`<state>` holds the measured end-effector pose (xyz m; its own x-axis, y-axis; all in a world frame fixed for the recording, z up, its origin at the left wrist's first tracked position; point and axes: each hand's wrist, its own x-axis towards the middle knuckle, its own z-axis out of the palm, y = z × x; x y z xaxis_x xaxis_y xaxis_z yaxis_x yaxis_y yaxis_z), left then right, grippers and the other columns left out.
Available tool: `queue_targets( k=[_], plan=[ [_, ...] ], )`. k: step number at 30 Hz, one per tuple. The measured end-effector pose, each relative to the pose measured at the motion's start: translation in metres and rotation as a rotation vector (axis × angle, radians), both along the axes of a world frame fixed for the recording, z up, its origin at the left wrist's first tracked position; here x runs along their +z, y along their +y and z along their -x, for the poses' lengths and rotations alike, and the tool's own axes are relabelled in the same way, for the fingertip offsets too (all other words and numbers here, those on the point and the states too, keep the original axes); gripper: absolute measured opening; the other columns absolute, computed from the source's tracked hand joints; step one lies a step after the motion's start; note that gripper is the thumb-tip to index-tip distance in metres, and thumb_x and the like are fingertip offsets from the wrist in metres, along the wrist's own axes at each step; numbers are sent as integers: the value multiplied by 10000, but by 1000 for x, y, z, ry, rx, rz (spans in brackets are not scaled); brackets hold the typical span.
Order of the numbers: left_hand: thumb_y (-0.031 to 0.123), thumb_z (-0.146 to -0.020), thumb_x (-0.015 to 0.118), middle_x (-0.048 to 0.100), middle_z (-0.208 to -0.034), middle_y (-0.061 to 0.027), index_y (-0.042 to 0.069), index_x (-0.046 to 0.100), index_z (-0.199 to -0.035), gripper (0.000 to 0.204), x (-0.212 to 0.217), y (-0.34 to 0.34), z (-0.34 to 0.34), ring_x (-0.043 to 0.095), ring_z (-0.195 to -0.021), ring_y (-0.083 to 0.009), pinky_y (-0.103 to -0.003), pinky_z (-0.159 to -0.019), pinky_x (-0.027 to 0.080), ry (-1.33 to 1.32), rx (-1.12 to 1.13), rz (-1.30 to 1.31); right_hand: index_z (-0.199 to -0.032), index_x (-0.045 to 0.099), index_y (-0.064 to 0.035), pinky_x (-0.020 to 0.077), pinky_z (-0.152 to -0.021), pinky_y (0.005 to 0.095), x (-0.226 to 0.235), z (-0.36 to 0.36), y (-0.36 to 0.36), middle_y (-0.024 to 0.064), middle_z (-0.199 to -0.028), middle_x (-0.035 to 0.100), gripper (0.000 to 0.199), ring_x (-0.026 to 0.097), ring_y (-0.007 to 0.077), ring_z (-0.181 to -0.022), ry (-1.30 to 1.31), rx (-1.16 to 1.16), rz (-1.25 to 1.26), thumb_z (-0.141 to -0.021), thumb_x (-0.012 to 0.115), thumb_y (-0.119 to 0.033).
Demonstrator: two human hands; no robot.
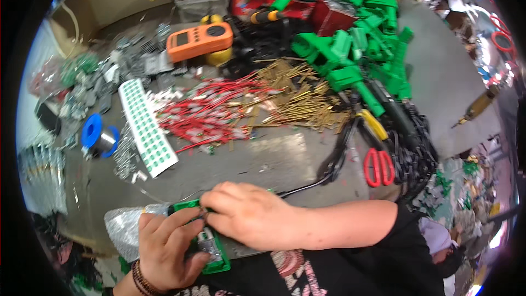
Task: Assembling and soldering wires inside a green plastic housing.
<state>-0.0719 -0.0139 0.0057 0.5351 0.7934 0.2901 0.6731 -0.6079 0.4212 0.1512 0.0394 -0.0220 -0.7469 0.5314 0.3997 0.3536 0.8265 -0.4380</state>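
A green plastic casing [222, 263] with metal parts inside lies at the table's front edge, partly hidden by both hands. My left hand [167, 244], a beaded bracelet on its wrist, holds the casing from the left, thumb and fingers bent over it. Reaching across from the right, my right hand [246, 216] has its fingertips pinched together at the casing's upper end; what sits between them is hidden. A clear plastic bag [121, 227] is just left of the casing. Behind my right hand a black cable [304, 187] runs off to the right.
Red wires [208, 112] and brass-coloured strips [307, 98] lie in the middle, with green casings [378, 44] behind. On the left are a blue solder spool [98, 136] and a white sticker sheet [147, 126]. Further around are an orange meter [198, 41] and red-handled scissors [379, 168].
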Motion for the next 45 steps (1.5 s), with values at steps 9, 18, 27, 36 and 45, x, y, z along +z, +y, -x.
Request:
queue_targets(
  k=[9, 18, 27, 36, 45],
  plan=[
    [436, -911, 603, 666, -1108, -158, 33, 619, -1007, 414, 5, -8, 5, 606, -899, -318, -425, -796, 386, -34, 24, 44, -1095, 662, -17, 523, -896, 449, 65, -174, 108, 203, -1008, 689, 246, 655, 375, -975, -364, -838, -271, -862, 608, -76],
    [434, -798, 714, 669, -1190, -66, 114, 666, -1128, 462, 0, -2, 20, 630, -936, -250, -406, -789, 388, 10, -47, 30, -1002, 592, -15, 561, -813, 474, 21, -238, 162, 208, -948, 711, 290, 697, 375, -911, -1019, -1192, -112, -739, 669, -111],
    [489, -878, 640, 701, -1164, -20, 142, 680, -1103, 415, -1, -2, 23, 650, -936, -205, -366, -765, 385, -27, -18, 81, -1274, 567, 88, 528, -860, 350, 79, -300, 138, 121, -1105, 674, 437, 656, 224, -1004, 360, -1126, 65, -896, 692, -92],
    [513, -857, 665, 720, -1062, -17, 143, 684, -1038, 413, -2, -1, 22, 671, -881, -199, -359, -704, 395, -51, -10, 50, -1240, 541, -35, 442, -1073, 519, 35, -68, -16, 98, -1117, 622, 659, 631, 265, -1056, 686, -195, 750, -779, 832, -404],
    [522, -828, 683, 717, -1029, -21, 142, 693, -1033, 432, -5, -2, 24, 662, -836, -217, -365, -688, 400, -37, 1, 49, -1330, 481, -63, 352, -1125, 605, 11, -51, -31, 90, -1205, 595, 707, 595, 257, -1137, 710, -174, 618, -789, 818, -367]
  ],
)
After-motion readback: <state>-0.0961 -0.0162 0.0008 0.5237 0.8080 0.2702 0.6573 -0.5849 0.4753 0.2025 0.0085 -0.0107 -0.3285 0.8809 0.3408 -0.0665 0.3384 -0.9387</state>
